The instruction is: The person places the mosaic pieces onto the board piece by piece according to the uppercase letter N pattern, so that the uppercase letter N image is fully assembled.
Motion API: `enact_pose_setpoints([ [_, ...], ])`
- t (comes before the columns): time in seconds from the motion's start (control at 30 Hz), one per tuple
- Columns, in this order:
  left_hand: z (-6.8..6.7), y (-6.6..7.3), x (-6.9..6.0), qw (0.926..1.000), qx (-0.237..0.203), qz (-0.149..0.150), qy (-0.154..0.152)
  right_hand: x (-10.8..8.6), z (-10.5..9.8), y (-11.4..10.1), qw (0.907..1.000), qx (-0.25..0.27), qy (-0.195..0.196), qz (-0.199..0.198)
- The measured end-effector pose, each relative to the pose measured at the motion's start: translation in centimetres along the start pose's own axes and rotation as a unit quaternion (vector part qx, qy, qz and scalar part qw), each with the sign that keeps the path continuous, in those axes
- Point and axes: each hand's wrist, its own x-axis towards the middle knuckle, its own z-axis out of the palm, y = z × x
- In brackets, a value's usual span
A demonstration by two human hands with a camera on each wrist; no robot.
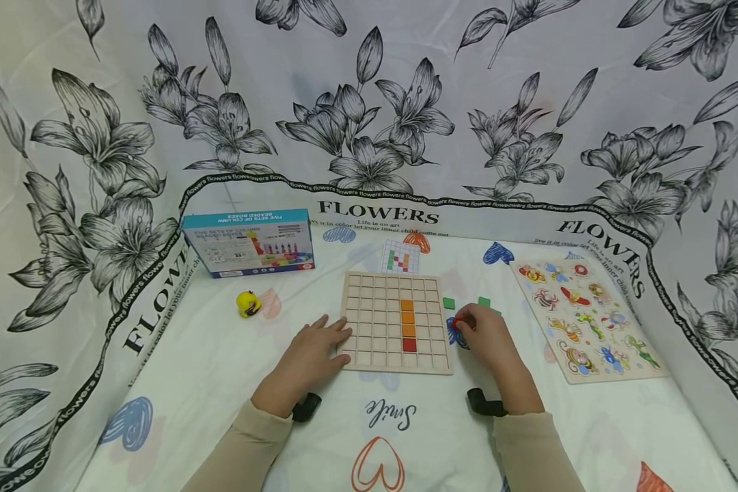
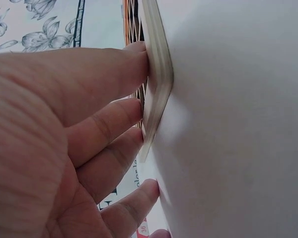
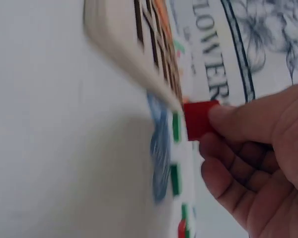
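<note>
A wooden grid board (image 1: 369, 328) lies on the cloth, with three orange tiles (image 1: 408, 318) and a red tile (image 1: 409, 345) in one column. My left hand (image 1: 310, 359) rests at the board's left edge, fingers spread; in the left wrist view its thumb and fingers (image 2: 109, 148) touch the edge. To the right of the board, my right hand (image 1: 488, 338) pinches a red square tile (image 3: 199, 120) between thumb and fingers. Two green tiles (image 1: 448, 303) lie on the cloth near that hand, and more green pieces (image 3: 176, 179) show in the right wrist view.
Behind the board lies a pattern card (image 1: 400, 257) with coloured squares. At the left stand a toy box (image 1: 252, 246) and a small yellow duck (image 1: 247, 303). An insect picture puzzle board (image 1: 584, 318) lies at the right. Flower-printed cloth (image 1: 369, 102) hangs around the table.
</note>
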Motion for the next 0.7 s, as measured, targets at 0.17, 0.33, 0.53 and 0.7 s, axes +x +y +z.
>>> enact_pose_setpoints([
  [0.17, 0.0, 0.1, -0.1, 1.0, 0.001, -0.001, 0.002, 0.3, 1.0, -3.5, 0.9989, 0.023, -0.023, -0.032],
  [0.33, 0.1, 0.0, 0.1, 1.0, 0.0, -0.003, -0.001, 1.4, 2.9, -6.5, 0.9948, 0.025, -0.069, -0.071],
  [0.53, 0.4, -0.2, 0.2, 1.0, -0.004, -0.009, 0.0, 2.6, 4.9, -8.2, 0.9886, -0.02, -0.111, -0.099],
  [0.7, 0.5, -0.3, 0.2, 1.0, -0.001, -0.005, 0.002, 2.9, 5.5, -8.5, 0.9894, -0.039, -0.104, -0.093],
])
